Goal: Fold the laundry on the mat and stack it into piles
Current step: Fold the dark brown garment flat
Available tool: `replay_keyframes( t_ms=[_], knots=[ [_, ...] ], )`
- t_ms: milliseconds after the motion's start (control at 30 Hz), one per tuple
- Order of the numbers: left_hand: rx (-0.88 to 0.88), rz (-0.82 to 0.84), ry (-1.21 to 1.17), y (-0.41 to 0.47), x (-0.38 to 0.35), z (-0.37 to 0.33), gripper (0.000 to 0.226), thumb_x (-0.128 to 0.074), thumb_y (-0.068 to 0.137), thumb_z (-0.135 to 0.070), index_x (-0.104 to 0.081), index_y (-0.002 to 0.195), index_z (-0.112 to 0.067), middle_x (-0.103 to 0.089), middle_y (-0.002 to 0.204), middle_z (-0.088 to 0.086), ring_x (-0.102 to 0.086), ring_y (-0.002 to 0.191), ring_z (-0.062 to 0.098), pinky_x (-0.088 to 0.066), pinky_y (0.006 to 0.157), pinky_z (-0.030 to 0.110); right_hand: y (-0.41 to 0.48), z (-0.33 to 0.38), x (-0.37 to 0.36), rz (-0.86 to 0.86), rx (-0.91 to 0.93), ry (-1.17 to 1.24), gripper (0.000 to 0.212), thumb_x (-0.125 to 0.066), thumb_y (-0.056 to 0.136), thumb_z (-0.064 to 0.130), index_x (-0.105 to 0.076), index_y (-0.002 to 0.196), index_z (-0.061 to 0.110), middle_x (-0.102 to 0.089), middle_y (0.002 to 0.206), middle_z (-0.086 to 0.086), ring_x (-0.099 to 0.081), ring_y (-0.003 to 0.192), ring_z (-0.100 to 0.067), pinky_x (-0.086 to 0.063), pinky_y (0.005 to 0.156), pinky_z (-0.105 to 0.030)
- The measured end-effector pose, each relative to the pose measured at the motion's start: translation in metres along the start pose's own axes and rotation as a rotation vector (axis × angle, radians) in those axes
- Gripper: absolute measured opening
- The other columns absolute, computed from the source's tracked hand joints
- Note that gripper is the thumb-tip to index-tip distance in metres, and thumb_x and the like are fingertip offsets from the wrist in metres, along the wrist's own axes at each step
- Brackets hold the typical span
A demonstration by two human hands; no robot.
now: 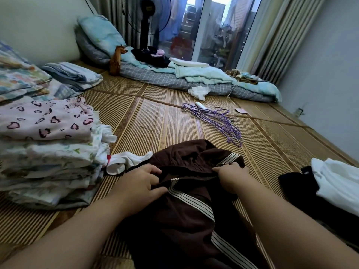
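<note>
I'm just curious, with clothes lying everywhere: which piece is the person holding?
The dark brown garment with striped trim, gripped by both the left hand and right hand. The heart-print piece and the white cloth at right lie untouched.

purple hangers (215,121) centre | standing fan (146,22) before glass door (223,26) | blue pillow (99,33) leaning on wall (38,26)

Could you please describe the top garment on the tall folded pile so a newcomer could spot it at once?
Start at the woven mat and look to its left side, where a tall pile of folded laundry stands. The top garment is pale pink with dark heart outlines; the layers below are whitish, without hearts.
</note>
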State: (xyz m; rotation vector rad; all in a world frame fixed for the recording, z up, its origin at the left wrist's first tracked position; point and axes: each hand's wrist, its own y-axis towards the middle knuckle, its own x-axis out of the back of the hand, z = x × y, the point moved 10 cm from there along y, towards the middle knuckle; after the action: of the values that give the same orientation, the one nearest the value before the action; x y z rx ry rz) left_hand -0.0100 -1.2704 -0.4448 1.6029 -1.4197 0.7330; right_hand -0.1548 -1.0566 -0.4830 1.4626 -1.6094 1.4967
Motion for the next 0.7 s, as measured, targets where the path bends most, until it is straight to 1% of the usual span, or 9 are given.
replay_keyframes(
  t_ms=[67,133,200,300,367,467,567,633,700],
  knots=[
    [-0.028,-0.015,0.009,-0.001,0.001,-0.002,0.042,-0.067,0.084,-0.045,-0.046,0.051,-0.03,-0.054,0.122,-0.023,-0.057,0.098,-0.004,-0.044,0.083,0.02,0.006,-0.017,-0.006,0.09,-0.028,0.037,0.074,-0.048,0.093,0.005,-0.023,0.15,0.044,-0.027,0.157,-0.007,-0.023,0.144,-0.035,-0.015,0.117,-0.056],
    [-0.035,-0.014,0.018,-0.001,0.001,-0.001,0.035,-0.067,0.082,-0.049,-0.055,0.058,-0.026,-0.058,0.115,-0.023,-0.058,0.095,-0.003,-0.047,0.08,0.022,0.011,-0.027,-0.002,0.048,-0.042,0.086,0.066,-0.051,0.091,0.009,-0.034,0.146,0.043,-0.037,0.152,-0.005,-0.035,0.139,-0.033,-0.028,0.114,-0.051],
    [-0.032,-0.006,0.041,-0.003,0.001,-0.002,0.032,-0.06,0.077,-0.058,-0.063,0.074,-0.026,-0.062,0.098,-0.02,-0.058,0.088,0.0,-0.049,0.076,0.026,0.01,-0.03,0.017,-0.145,-0.045,0.13,0.044,-0.049,0.093,0.016,-0.055,0.132,0.033,-0.058,0.132,-0.001,-0.053,0.123,-0.027,-0.037,0.108,-0.046],
    [-0.002,0.0,0.053,-0.006,0.002,0.001,0.025,-0.066,0.08,-0.049,-0.047,0.075,-0.034,-0.057,0.077,-0.013,-0.054,0.075,0.004,-0.041,0.063,0.023,-0.01,-0.031,0.047,-0.474,-0.093,0.027,0.023,-0.048,0.093,0.02,-0.067,0.106,0.026,-0.066,0.103,0.005,-0.062,0.102,-0.02,-0.038,0.1,-0.043],
    [0.008,-0.019,-0.01,-0.008,0.005,0.005,0.016,-0.068,0.083,-0.038,-0.054,0.088,-0.043,-0.062,0.087,-0.018,-0.056,0.084,0.0,-0.042,0.07,0.02,-0.022,-0.038,0.059,-0.635,-0.14,0.061,0.022,-0.049,0.092,0.021,-0.068,0.103,0.026,-0.061,0.1,0.002,-0.058,0.099,-0.022,-0.04,0.091,-0.04],
    [0.019,-0.015,-0.07,-0.007,0.006,0.016,0.025,-0.068,0.086,-0.026,-0.069,0.104,-0.044,-0.058,0.097,-0.02,-0.055,0.095,0.002,-0.046,0.08,0.024,-0.032,-0.07,0.074,-0.768,-0.161,0.46,0.019,-0.06,0.084,0.021,-0.069,0.101,0.018,-0.053,0.102,-0.008,-0.05,0.098,-0.029,-0.04,0.082,-0.035],
    [-0.028,-0.161,0.01,-0.008,0.018,0.021,0.023,-0.073,0.076,-0.013,-0.073,0.082,-0.036,-0.055,0.095,-0.015,-0.053,0.092,0.012,-0.049,0.071,0.032,-0.034,-0.095,0.086,-0.698,-0.079,0.831,0.009,-0.057,0.083,0.008,-0.064,0.087,0.012,-0.059,0.09,-0.01,-0.054,0.087,-0.029,-0.04,0.073,-0.033],
    [0.015,-0.247,0.077,-0.009,0.031,0.023,0.017,-0.065,0.072,-0.014,-0.072,0.076,-0.03,-0.058,0.109,-0.004,-0.053,0.101,0.024,-0.05,0.077,0.044,-0.044,-0.111,0.094,-0.642,-0.025,1.012,0.013,-0.055,0.084,0.003,-0.057,0.078,0.014,-0.058,0.082,-0.009,-0.054,0.079,-0.026,-0.043,0.07,-0.036],
    [0.107,-0.206,0.156,-0.007,0.032,0.027,0.027,-0.052,0.071,-0.024,-0.073,0.085,-0.028,-0.057,0.127,0.0,-0.051,0.115,0.03,-0.047,0.088,0.047,-0.055,-0.125,0.097,-0.554,0.021,1.187,0.017,-0.05,0.086,-0.002,-0.053,0.08,0.013,-0.054,0.084,-0.013,-0.049,0.073,-0.022,-0.042,0.062,-0.034]
  ],
)
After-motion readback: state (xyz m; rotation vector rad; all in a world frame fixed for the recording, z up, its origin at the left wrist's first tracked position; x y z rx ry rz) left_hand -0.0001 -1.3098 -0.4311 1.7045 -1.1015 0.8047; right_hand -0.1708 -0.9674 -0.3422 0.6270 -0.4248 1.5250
